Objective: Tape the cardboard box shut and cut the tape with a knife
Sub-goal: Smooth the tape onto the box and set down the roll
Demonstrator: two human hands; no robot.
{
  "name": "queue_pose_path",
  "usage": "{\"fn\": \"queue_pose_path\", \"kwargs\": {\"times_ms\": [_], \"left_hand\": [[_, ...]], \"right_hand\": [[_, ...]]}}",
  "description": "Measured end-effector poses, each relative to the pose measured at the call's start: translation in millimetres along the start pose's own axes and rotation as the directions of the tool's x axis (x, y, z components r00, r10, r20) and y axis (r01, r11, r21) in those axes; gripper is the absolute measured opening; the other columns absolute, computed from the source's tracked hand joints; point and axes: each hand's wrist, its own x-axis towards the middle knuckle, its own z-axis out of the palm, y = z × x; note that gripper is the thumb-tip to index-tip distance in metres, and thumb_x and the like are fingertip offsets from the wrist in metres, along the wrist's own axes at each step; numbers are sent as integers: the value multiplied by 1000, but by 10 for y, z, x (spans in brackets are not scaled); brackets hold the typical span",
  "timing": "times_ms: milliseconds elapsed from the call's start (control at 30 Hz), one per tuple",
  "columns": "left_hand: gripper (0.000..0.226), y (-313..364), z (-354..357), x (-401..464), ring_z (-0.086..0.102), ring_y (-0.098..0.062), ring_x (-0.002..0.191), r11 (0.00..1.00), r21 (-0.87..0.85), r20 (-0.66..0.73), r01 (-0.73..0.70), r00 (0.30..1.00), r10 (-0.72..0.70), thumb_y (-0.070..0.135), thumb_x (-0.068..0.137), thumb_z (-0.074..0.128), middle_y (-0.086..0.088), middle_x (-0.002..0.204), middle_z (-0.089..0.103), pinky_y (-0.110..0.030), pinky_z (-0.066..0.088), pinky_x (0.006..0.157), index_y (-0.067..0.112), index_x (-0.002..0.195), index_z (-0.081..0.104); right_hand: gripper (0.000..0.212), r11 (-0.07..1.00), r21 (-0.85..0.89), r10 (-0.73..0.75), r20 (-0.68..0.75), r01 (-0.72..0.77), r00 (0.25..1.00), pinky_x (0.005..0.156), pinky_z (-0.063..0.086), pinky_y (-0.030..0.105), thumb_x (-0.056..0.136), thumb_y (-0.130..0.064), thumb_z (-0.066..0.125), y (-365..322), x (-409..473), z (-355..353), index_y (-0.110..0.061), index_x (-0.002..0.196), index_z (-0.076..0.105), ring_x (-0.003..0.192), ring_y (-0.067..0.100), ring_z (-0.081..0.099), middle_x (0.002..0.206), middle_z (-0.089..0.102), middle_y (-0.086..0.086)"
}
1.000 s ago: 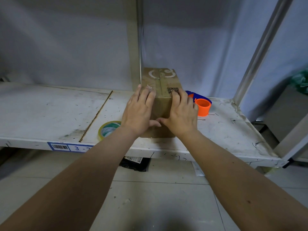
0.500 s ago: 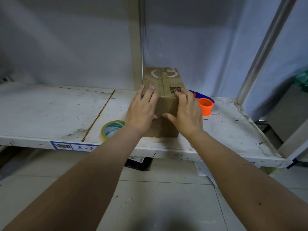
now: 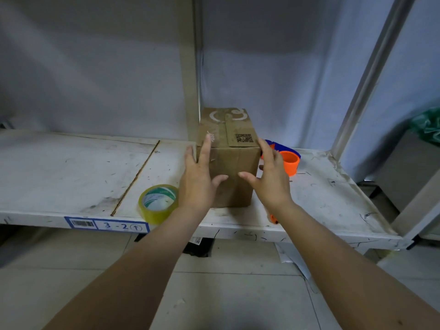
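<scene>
A brown cardboard box (image 3: pixel 234 139) stands upright on the white shelf (image 3: pixel 71 167), flaps closed, with a strip of tape along its top seam and down the front face. My left hand (image 3: pixel 198 179) hovers at the box's left front corner with fingers spread. At the right front corner my right hand (image 3: pixel 270 179) is spread the same way. Neither hand grips anything. A roll of clear yellowish tape (image 3: pixel 158 202) lies on the shelf just left of my left wrist. A small orange tip (image 3: pixel 273 219), perhaps the knife, peeks out under my right wrist.
An orange and blue tape dispenser (image 3: pixel 289 161) sits right behind the box's right side. A shelf post (image 3: pixel 190 67) rises directly behind the box. The shelf's front edge carries a blue label (image 3: pixel 107 225). Dark and white packets lie on the floor (image 3: pixel 197 248) beneath.
Both hands were pressed flat over the box's near top edge. They have come off it and moved apart to the front corners, fingers spread.
</scene>
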Motion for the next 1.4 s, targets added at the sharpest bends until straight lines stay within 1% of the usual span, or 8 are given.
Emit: {"fn": "queue_pose_path", "kwargs": {"times_ms": [100, 233, 533, 700, 933, 1167, 1267, 1400], "left_hand": [[81, 0, 10, 158, 57, -29, 109, 999, -35, 4, -11, 1000, 11, 30, 83, 69, -12, 130, 43, -37, 48, 89, 39, 147, 20], [72, -52, 29, 382, 57, -28, 105, 1000, -13, 29, -19, 999, 19, 26, 84, 70, -12, 122, 48, -33, 46, 88, 35, 144, 30], [68, -124, 207, 741, 58, -31, 104, 1000, -3, 11, -26, 1000, 26, 26, 84, 70, -16, 120, 49, -35, 47, 87, 31, 142, 33], [70, -123, 201, 737, 57, -30, 108, 999, -19, 22, -27, 999, 27, 24, 84, 70, -15, 123, 49, -36, 47, 90, 34, 142, 32], [81, -208, -2, 581, 50, -28, 122, 997, -76, 134, 31, 991, -20, 22, 92, 61, -13, 137, 46, -38, 43, 99, 38, 151, 7], [52, -556, -213, 315, 54, -33, 110, 987, 55, 54, 151, 987, -154, 22, 97, 50, -18, 132, 47, -37, 44, 85, 23, 145, 29], [51, -639, -221, 177, 53, -35, 113, 969, 164, 139, 186, 968, -209, 28, 96, 52, -19, 130, 49, -42, 46, 87, 18, 142, 33], [59, -688, -192, 21, 56, -35, 110, 925, 333, 253, 181, 928, -273, 34, 88, 63, -16, 118, 61, -42, 48, 80, 15, 136, 33]], "right_hand": [[83, 999, 45, 7, 49, -9, 999, 92, 53, 41, 79, -28, 75, 7, 101, 35, -39, 143, 24, 107, 20, 61, 129, 60, 2], [75, 1000, -26, 16, 59, -15, 998, 77, 49, 26, 81, -29, 72, 47, 285, 127, -30, 143, 29, 98, 21, 66, 117, 67, 5], [76, 989, -142, 57, 44, -51, 997, 75, 55, 37, 85, -32, 68, 62, 605, 311, -32, 145, 22, 89, 25, 67, 109, 68, 9], [79, 988, -150, 54, 41, -48, 998, 69, 54, 35, 86, -33, 67, 71, 571, 329, -34, 147, 17, 82, 25, 66, 101, 69, 11], [89, 982, -96, 170, 88, -162, 981, 72, 44, 27, 87, -29, 66, 17, 429, 176, -27, 152, 5, 96, 25, 64, 119, 65, 13], [56, 970, -86, 236, 113, -228, 965, 79, 48, 37, 92, -28, 60, -23, 134, 204, -10, 138, 34, 101, 31, 61, 110, 65, 15], [39, 972, -113, 222, 179, -204, 958, 79, 49, 39, 92, -30, 57, -105, -13, 269, -10, 124, 45, 98, 32, 61, 105, 66, 14], [39, 979, -158, 173, 296, -131, 940, 79, 45, 33, 94, -32, 54, -266, -171, 347, -8, 124, 49, 103, 32, 59, 114, 64, 16]]}}
